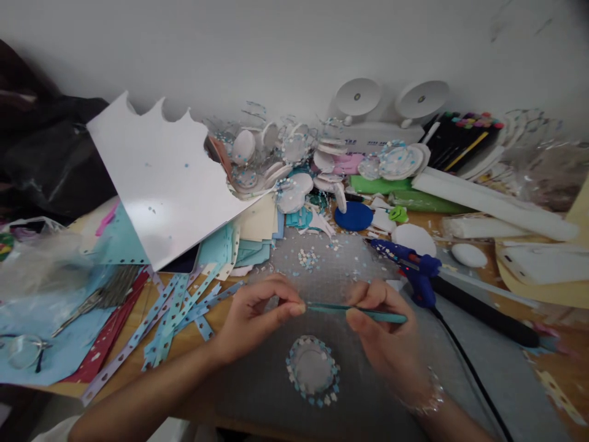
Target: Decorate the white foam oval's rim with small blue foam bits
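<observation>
Between the thumb and fingers of my right hand lies a pair of slim teal tweezers, held level and pointing left. My left hand is pinched closed at the tweezers' tip; whatever sits between its fingertips is too small to make out. Below both hands, a round white disc rests on the grey mat, ringed with small blue and white paper flowers. A scatter of tiny loose flowers lies on the mat just beyond my hands.
A blue glue gun lies to the right, its black cord running toward the front. Punched paper strips and a white scalloped board are at left. Several decorated discs pile up at the back, beside a pen holder.
</observation>
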A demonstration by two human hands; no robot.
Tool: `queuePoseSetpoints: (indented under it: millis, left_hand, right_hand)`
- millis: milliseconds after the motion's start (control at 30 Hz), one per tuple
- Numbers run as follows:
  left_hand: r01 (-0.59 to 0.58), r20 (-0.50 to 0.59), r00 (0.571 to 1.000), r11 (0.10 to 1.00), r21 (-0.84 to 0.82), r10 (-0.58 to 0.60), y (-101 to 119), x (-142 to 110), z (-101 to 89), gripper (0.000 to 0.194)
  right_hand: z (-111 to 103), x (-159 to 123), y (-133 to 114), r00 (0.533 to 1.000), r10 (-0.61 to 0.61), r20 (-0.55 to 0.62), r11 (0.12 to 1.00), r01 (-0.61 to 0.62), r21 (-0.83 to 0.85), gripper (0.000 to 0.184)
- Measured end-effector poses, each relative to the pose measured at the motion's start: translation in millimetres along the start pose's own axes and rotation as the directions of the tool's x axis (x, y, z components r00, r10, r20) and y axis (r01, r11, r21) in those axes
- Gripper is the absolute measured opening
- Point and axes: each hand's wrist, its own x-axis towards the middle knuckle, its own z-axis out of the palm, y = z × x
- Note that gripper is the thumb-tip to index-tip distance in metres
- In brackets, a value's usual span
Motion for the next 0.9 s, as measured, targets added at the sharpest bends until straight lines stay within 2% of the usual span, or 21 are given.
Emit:
queuePoseSetpoints:
  millis: [133, 800, 900]
  left_hand:
    - [-0.033, 0.015, 0.999, 0.999, 0.002, 0.033, 0.4, -0.6, -1.1, 0.006]
    - [-0.015, 0.032, 0.999, 0.998, 0.064, 0.013, 3.3, -1.2, -0.4, 0.006]
    - [-0.003, 0.039, 0.999, 0.999, 0.044, 0.001, 3.6, -0.8, -0.2, 0.007]
  right_hand:
    - [0.3, -0.5, -1.1, 0.999, 0.038, 0.026, 0.999, -0.038, 0.038, 0.020]
    - [8.7, 4.4, -11.9, 0.989, 0.148, 0.029, 0.984, -0.150, 0.093, 0.027]
    - [10.2, 5.2, -14.6, 0.980, 0.194, 0.035, 0.969, -0.197, 0.148, 0.026]
